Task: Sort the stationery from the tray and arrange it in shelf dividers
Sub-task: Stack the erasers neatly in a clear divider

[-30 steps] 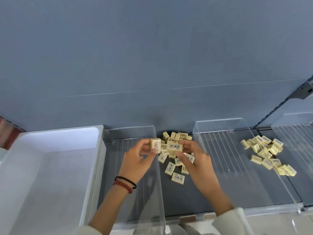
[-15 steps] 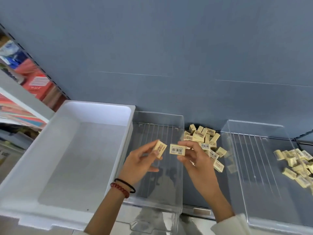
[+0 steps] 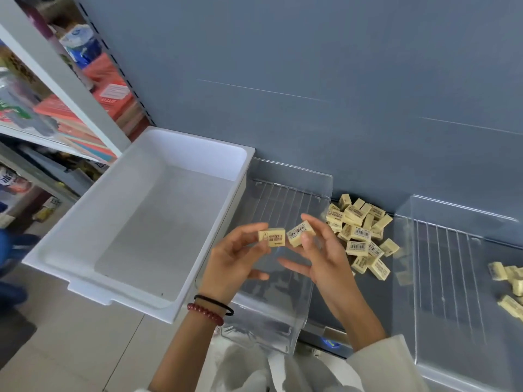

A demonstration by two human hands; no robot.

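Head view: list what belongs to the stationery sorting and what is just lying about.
Job in hand:
left hand pinching the printed eraser
right hand pinching the barcode eraser
eraser pile
far-right erasers
white tray
near clear divider
right clear divider

Lying about:
red notebooks
blue packet
both on the side shelf

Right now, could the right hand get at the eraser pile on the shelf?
Probably yes: the eraser pile lies just beyond the right hand with nothing between, though that hand pinches an eraser.
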